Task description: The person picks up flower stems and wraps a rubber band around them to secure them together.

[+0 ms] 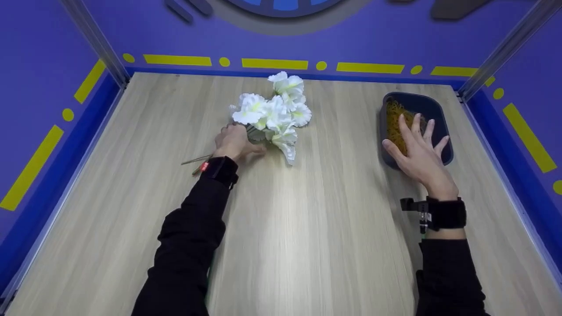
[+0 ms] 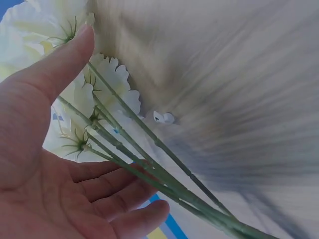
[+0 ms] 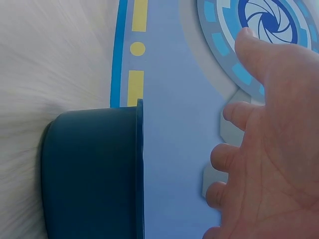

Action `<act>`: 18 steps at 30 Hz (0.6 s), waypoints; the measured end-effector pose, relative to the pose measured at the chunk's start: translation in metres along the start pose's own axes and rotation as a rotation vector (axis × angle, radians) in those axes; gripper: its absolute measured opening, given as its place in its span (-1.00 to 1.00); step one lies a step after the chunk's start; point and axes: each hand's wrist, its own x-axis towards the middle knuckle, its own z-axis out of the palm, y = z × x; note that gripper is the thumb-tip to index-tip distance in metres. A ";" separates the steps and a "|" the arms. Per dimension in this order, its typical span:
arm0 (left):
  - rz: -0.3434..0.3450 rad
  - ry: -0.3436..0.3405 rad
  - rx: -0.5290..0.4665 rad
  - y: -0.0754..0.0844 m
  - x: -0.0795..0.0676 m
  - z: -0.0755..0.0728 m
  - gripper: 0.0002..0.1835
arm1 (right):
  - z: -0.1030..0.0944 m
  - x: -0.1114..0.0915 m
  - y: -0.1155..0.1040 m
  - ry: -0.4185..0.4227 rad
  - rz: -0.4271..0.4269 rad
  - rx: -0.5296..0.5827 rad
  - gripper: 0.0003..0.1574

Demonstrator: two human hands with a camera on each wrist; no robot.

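A bunch of white artificial flowers point(image 1: 274, 114) lies on the table, its thin green stems point(image 2: 164, 181) pointing toward the lower left. At the stems just below the blooms is my left hand point(image 1: 232, 141). In the left wrist view, its thumb stretches past the flower heads and its fingers extend behind the stems, with a gap between palm and stems. My right hand point(image 1: 420, 158) hovers over a dark rectangular box point(image 1: 439, 109), fingers spread. Inside the box is a tangle of thin yellow-brown strands point(image 1: 394, 131), partly hidden by that hand. The right wrist view shows the palm apart from the box's rim.
The light wood table point(image 1: 307, 228) is bounded by blue-purple panels point(image 1: 281, 48) with yellow marks at the back and sides. Metal corner posts point(image 1: 500, 52) stand at the back corners. The box sits near the table's right edge.
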 end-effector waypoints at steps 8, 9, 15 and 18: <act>0.007 0.025 -0.010 0.003 0.003 0.006 -0.34 | 0.001 0.001 0.001 -0.007 0.012 -0.009 0.09; 0.005 0.027 -0.006 0.003 0.004 0.006 -0.33 | 0.001 0.001 0.001 -0.008 0.013 -0.009 0.09; -0.009 0.021 0.020 0.003 0.009 0.008 -0.23 | 0.002 0.002 0.000 -0.025 0.013 -0.004 0.10; -0.021 0.009 0.028 0.002 0.012 0.009 -0.18 | 0.003 0.002 -0.001 -0.033 0.017 -0.001 0.09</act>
